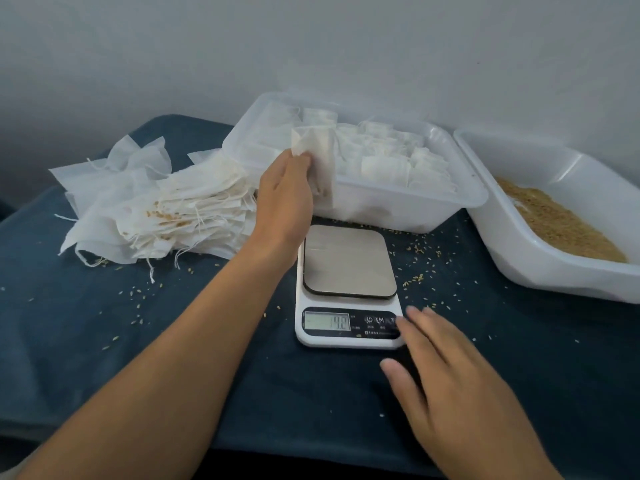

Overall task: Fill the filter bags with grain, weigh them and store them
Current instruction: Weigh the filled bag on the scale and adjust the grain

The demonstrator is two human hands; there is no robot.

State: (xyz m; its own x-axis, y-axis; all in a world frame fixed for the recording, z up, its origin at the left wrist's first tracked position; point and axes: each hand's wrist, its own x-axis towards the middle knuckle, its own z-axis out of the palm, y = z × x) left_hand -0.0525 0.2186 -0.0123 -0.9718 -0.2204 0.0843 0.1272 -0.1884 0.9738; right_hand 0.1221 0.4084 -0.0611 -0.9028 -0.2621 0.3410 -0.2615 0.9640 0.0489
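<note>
Head view | left hand (287, 188) pinches filled filter bag (317, 157) at frame centre, over storage tray (398, 209) rim | right hand (450, 386) flat, relaxed beside scale (348, 289) | bag soft, light, likely floppy; grip near closed top

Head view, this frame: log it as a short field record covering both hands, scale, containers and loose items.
left hand: left hand holds a filled filter bag at the near edge of the storage tub
right hand: right hand open, fingertips by the scale's buttons
scale: kitchen scale, platform bare, display lit, digits blurred
storage tub: rows of filled bags
grain tray: grain tray on the right, partly full
empty bags: empty bag pile on the left
spill: grains scattered on the dark cloth
</note>
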